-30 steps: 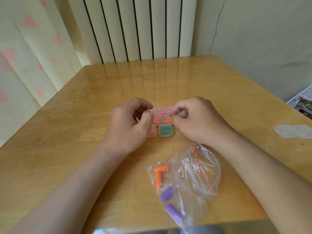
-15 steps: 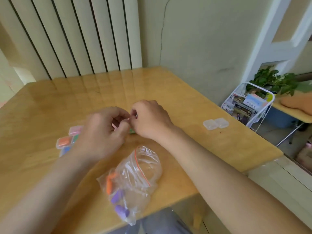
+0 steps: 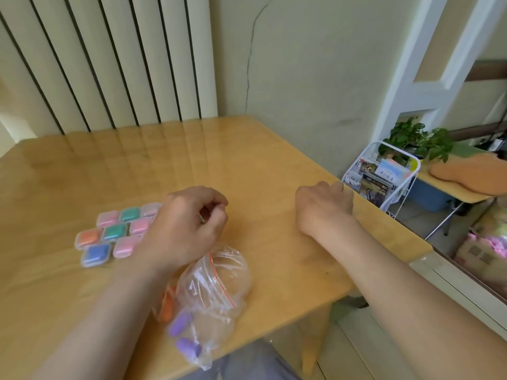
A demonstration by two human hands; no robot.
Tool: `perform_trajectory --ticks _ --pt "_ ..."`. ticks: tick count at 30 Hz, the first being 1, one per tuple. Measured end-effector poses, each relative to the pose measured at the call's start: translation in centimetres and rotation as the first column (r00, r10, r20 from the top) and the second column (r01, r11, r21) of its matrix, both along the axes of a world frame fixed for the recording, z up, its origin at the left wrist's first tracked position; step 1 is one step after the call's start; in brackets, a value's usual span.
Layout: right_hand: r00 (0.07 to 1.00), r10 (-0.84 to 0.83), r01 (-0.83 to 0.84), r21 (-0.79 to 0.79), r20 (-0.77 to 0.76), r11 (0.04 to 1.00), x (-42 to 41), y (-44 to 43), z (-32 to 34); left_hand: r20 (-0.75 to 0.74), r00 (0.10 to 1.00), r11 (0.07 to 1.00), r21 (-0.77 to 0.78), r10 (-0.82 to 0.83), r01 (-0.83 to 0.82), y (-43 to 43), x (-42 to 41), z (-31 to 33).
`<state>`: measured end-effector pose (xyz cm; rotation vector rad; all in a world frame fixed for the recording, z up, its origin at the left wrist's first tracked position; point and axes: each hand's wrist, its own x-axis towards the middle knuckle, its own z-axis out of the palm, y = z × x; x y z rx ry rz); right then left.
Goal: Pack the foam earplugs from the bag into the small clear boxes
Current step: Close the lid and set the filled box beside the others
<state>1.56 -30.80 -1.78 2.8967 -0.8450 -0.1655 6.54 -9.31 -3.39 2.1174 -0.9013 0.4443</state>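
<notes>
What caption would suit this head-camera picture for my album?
Left hand pinching a green item beside filled small boxes, right hand at the table edge, earplug bag nearest.

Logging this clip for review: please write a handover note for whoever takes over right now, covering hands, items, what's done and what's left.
Left hand: fingers curled, pinching a small green item that is mostly hidden.
Right hand: knuckles up at the right edge of the table; any hold is hidden.
Done: a cluster of filled boxes lies beside the left hand.
Left: orange earplugs and purple earplugs remain in the bag near the front edge.
</notes>
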Motion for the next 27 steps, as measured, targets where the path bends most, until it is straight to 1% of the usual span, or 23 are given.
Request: perform_trajectory --ticks 5,8,9,10,11,12,13,14,15,17,19,21,23,25,27 --pt "0.998 -0.018 0.014 0.082 0.052 0.997 0.5 0.2 0.2 0.004 1.000 1.000 0.003 0.007 -0.007 0.7 0.1 -0.4" --pt "0.987 0.056 -0.078 0.151 0.149 0.985 0.5 0.4 0.5 -0.012 0.999 0.999 -0.016 0.032 -0.032 1.3 0.1 -0.4" --pt "0.978 0.083 -0.123 0.207 0.190 0.971 0.6 0.8 0.5 -0.015 0.999 0.999 -0.027 0.039 -0.040 1.4 0.1 -0.4" --pt "0.965 0.086 -0.162 0.305 0.249 0.938 0.8 1.3 0.5 -0.014 0.999 0.998 -0.042 0.045 -0.046 1.5 0.2 -0.3" --pt "0.949 0.062 -0.203 0.446 0.310 0.872 1.0 1.9 0.6 -0.014 0.999 0.997 -0.058 0.051 -0.052 1.5 0.4 -0.3" --pt "0.927 0.030 -0.263 0.591 0.374 0.763 1.2 2.7 0.6 -0.013 0.998 0.996 -0.071 0.056 -0.057 1.6 0.4 -0.3" --pt "0.902 0.000 -0.335 0.701 0.431 0.629 1.5 3.5 0.8 -0.011 0.998 0.995 -0.079 0.061 -0.061 1.7 0.6 -0.4" --pt "0.881 -0.028 -0.399 0.775 0.471 0.490 1.8 4.4 1.1 -0.009 0.998 0.994 -0.087 0.061 -0.061 1.9 0.7 -0.5" --pt "0.867 -0.048 -0.448 0.818 0.496 0.361 2.1 5.1 1.4 -0.012 0.998 0.994 -0.097 0.056 -0.057 2.1 0.9 -0.5" --pt "0.846 -0.038 -0.523 0.842 0.531 0.131 2.7 6.2 2.1 -0.004 0.999 0.992 -0.119 0.038 -0.039 2.5 1.2 -0.6" --pt "0.839 0.001 -0.543 0.838 0.544 -0.048 3.5 7.0 2.6 0.041 0.999 0.989 -0.143 0.032 -0.026 3.0 1.4 -0.4" --pt "0.838 0.006 -0.535 0.825 0.545 -0.181 4.4 7.5 2.9 0.070 0.997 0.979 -0.204 0.045 -0.030 3.5 1.6 -0.1" --pt "0.838 0.004 -0.524 0.805 0.546 -0.278 5.2 7.9 2.9 0.082 0.994 0.967 -0.250 0.070 -0.048 4.0 1.8 0.5" --pt "0.842 0.014 -0.500 0.790 0.539 -0.356 6.1 7.9 2.8 0.091 0.991 0.968 -0.241 0.095 -0.071 4.5 2.1 1.4" --pt "0.846 0.057 -0.465 0.787 0.530 -0.407 6.8 8.1 2.8 0.102 0.987 0.972 -0.213 0.126 -0.102 5.1 2.4 2.2"
